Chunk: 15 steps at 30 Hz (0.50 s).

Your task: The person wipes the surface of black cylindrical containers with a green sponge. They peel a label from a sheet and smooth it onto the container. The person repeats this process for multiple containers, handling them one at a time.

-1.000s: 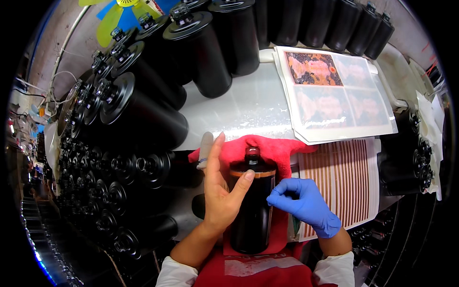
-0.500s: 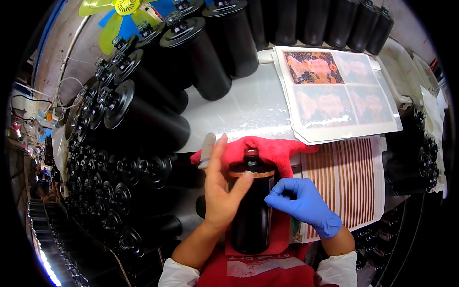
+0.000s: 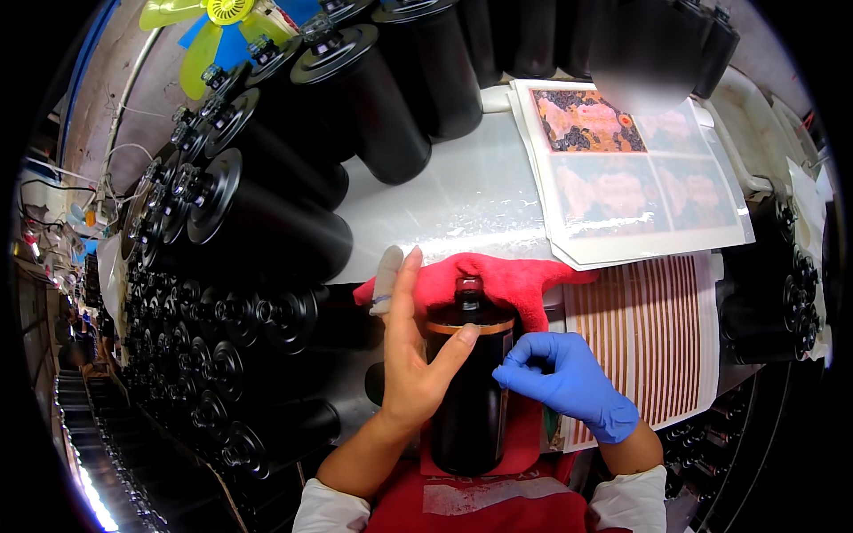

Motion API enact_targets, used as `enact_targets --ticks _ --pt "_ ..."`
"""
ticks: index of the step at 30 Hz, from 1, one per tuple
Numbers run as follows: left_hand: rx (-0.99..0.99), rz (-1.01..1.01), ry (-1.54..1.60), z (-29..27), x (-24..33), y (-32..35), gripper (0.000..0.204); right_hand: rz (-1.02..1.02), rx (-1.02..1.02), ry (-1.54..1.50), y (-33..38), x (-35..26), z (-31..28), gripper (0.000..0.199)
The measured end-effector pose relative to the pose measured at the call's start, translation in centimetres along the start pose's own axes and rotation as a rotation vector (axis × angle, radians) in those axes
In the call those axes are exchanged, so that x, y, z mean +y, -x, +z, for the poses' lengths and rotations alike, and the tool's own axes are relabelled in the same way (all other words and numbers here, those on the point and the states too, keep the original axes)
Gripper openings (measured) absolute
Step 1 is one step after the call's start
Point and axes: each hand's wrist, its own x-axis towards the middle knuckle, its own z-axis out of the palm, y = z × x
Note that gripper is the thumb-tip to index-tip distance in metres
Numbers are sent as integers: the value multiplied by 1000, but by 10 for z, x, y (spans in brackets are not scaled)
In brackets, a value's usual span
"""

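Observation:
In front of me a glossy black bottle (image 3: 466, 400) points its neck away, with a copper-coloured band (image 3: 444, 328) round its shoulder. My left hand (image 3: 413, 373) is open along the bottle's left side. Its thumb rests on the band and the other fingers stretch upward, one in a beige finger cot (image 3: 386, 280). My right hand (image 3: 564, 382), in a blue glove, pinches thumb and forefinger together at the bottle's right side. Whatever lies in that pinch is too small to make out. A red cloth (image 3: 506, 280) lies behind the bottle's neck.
A sheet of brown strips (image 3: 644, 346) lies to the right, below a stack of printed sheets (image 3: 613, 200). Black bottles (image 3: 373, 115) stand along the back and left of the grey table (image 3: 444, 195). More bottles (image 3: 289, 317) are packed at lower left. A yellow-green fan (image 3: 229, 11) is at upper left.
The view has shifted slightly. Both hands and the bottle keep nearly the same places and poses, with my left thumb still on the band.

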Motion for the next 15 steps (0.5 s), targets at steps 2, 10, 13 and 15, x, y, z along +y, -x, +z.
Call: enact_targets --ticks 2,10,13,15 --pt "28 -38 165 2 3 0 69 4 -4 -7 0 0 0 17" --pt "0 29 -98 1 -1 -3 68 -16 -12 -8 0 1 0 17" --pt "-1 12 48 1 -2 -2 70 -18 -5 2 -1 2 0 17" --pt "40 -29 190 3 1 -2 72 -23 -5 0 -1 1 0 17"
